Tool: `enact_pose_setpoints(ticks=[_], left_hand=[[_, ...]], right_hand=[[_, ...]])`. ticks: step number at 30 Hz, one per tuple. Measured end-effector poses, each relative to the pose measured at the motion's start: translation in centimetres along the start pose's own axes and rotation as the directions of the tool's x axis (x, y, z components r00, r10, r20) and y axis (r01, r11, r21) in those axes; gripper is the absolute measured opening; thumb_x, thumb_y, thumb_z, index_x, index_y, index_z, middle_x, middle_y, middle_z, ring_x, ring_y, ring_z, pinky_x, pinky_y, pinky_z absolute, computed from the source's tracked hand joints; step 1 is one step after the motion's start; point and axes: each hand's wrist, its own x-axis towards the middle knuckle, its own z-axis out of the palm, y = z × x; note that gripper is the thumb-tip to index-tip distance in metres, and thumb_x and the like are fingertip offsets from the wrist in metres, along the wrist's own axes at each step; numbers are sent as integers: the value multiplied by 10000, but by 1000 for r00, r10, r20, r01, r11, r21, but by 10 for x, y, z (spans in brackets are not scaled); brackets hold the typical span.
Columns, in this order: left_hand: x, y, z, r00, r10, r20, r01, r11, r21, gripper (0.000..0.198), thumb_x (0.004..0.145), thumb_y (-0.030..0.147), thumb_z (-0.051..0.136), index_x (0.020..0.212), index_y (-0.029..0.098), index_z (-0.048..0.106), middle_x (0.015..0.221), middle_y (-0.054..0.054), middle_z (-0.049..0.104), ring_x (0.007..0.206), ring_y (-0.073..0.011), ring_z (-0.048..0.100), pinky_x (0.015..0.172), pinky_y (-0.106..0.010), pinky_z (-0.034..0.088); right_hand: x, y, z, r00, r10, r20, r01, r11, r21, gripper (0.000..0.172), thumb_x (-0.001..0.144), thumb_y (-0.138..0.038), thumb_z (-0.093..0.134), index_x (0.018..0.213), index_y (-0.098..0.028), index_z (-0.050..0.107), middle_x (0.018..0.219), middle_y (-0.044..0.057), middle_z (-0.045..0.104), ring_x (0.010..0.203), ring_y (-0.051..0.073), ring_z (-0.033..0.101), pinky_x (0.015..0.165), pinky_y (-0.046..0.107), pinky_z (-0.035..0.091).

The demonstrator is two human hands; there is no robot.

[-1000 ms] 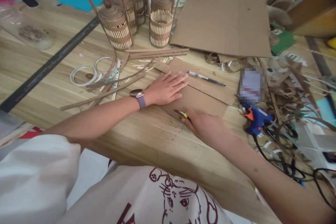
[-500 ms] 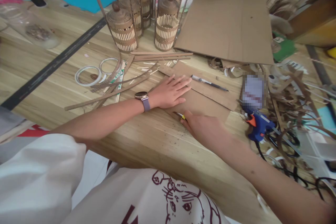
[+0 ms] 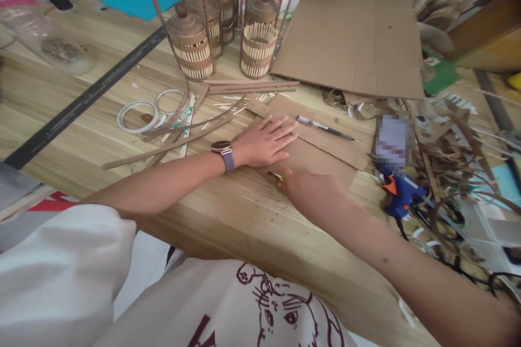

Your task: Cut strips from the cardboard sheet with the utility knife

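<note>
While left hand [image 3: 266,141] stays flat | right hand [image 3: 310,191], knife [image 3: 277,176]: shifted left

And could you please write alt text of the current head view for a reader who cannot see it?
A person's left hand lies flat on cardboard while the right hand holds a cutter, its blade by the near edge. A pen lies farther back; slatted cylinders stand behind, and a blue glue gun lies at right.
</note>
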Motion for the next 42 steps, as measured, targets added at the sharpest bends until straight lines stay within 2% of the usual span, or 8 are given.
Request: enact_pose_setpoints(ticks=[7, 16, 25, 30, 36, 42], left_hand=[[-1, -7, 5, 998, 52, -38, -52, 999, -2, 572, 1055, 449, 347, 1558, 178, 380, 1688, -80, 176, 1573, -290, 105, 1265, -528, 78], [-1, -8, 5, 999, 53, -11, -52, 998, 30, 588, 1060, 460, 335, 1571, 170, 349, 1691, -77, 177, 1573, -286, 99, 1266, -513, 66], [-1, -10, 8, 999, 51, -12, -50, 998, 36, 587, 1065, 461, 316, 1573, 167, 341, 1688, -85, 182, 1575, -282, 90, 1264, -512, 60], [-1, -10, 6, 999, 50, 2, -50, 998, 31, 586, 1062, 463, 320, 1572, 175, 340, 1688, -85, 185, 1576, -273, 87, 1263, -510, 62], [-1, -9, 4, 999, 39, 8, -39, 999, 9, 592, 1056, 452, 335, 1570, 157, 348, 1684, -97, 198, 1574, -282, 96, 1264, -513, 46], [-1, -9, 4, 999, 41, 11, -40, 999, -13, 603, 1055, 451, 325, 1580, 156, 326, 1685, -97, 187, 1574, -285, 87, 1262, -524, 48]], right_hand=[[-9, 3, -4, 1000, -20, 20, 21, 998, -57, 236, 1000, -103, 426, 1134, -122, 620, 895, 146, 746, 796, 273, 759, 584, 304, 550], [-22, 10, 7, 999, -38, 17, 40, 992, -120, 310, 910, 35, 444, 1117, -120, 614, 786, 109, 731, 761, 272, 764, 554, 269, 539], [-36, 19, 18, 997, 32, 75, -28, 998, -60, 279, 979, -49, 406, 1163, -136, 597, 785, 129, 747, 762, 292, 767, 542, 271, 506], [-46, 24, 23, 994, 28, 108, -25, 999, -31, 326, 940, 0, 410, 1184, -132, 581, 803, 136, 753, 757, 313, 768, 517, 279, 486], [-53, 31, 40, 996, 50, 72, -44, 996, -80, 297, 971, -75, 426, 1204, -158, 590, 734, 125, 747, 676, 315, 758, 495, 295, 492], [-63, 40, 51, 993, 64, 103, -53, 993, -103, 280, 988, -105, 436, 1199, -154, 613, 794, 124, 759, 700, 284, 762, 471, 275, 447]])
